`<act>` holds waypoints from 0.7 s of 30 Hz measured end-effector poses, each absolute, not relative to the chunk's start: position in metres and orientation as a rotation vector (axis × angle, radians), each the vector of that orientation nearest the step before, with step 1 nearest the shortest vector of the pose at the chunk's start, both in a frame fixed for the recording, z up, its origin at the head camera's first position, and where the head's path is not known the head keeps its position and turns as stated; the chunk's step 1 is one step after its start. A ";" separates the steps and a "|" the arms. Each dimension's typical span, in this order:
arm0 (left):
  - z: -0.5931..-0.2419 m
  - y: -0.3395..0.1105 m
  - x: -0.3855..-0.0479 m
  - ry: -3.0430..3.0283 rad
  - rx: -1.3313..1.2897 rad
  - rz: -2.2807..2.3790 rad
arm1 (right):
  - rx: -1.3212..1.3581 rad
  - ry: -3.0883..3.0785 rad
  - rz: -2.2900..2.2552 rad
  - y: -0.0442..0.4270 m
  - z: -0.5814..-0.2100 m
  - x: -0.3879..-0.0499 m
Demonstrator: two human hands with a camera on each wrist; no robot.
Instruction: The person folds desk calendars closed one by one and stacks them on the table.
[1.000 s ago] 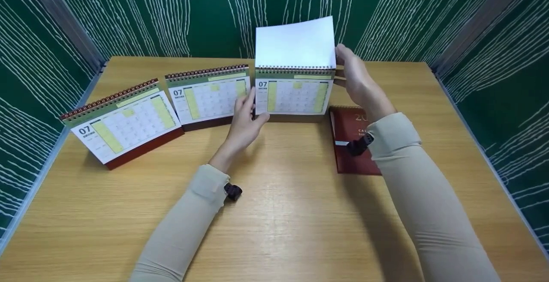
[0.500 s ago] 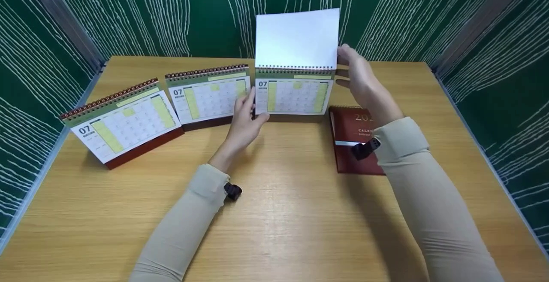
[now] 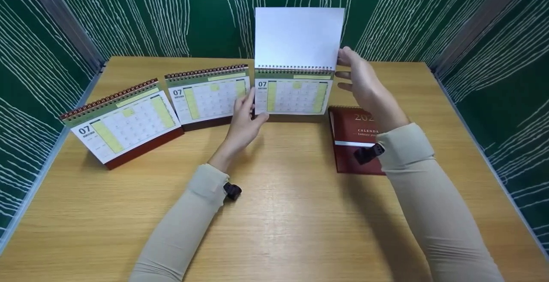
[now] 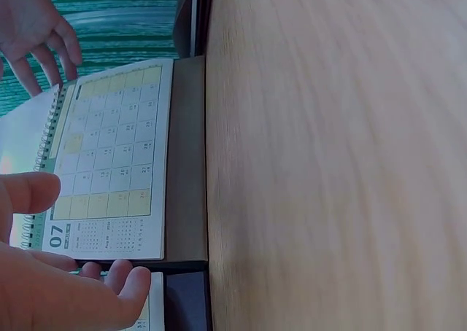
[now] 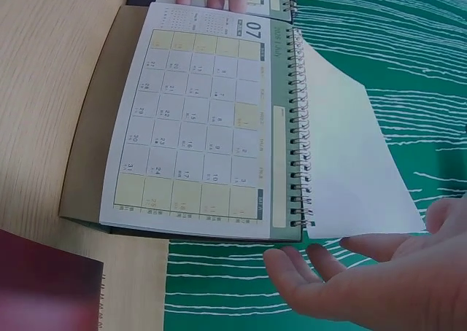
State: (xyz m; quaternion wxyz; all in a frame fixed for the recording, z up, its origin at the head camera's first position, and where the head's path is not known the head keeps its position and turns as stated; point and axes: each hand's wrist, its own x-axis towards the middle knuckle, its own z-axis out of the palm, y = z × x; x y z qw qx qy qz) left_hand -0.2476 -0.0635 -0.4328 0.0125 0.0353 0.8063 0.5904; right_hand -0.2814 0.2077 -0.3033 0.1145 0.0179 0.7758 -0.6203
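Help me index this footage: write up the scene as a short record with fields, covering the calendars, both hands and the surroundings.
Standing: leftmost desk calendar, middle desk calendar, rightmost desk calendar, all showing 07
Raised: blank white page, at the rightmost one's top
Left hand: at the rightmost one's left edge
Right hand: beside the page's right edge; contact unclear
Lying flat: dark red calendar, partly hidden by the right sleeve
Surface: wood-grain table
Backdrop: green panels with white lines

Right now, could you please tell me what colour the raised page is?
The raised page is white on its visible side, clearest in the head view.
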 end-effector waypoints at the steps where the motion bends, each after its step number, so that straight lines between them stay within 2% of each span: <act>1: -0.433 -0.064 -0.248 2.514 0.113 1.840 | 0.050 2.275 -1.816 0.208 -0.303 -0.280; 21: -0.432 -0.069 -0.250 2.465 0.157 1.900 | -0.036 2.213 -1.868 0.215 -0.308 -0.263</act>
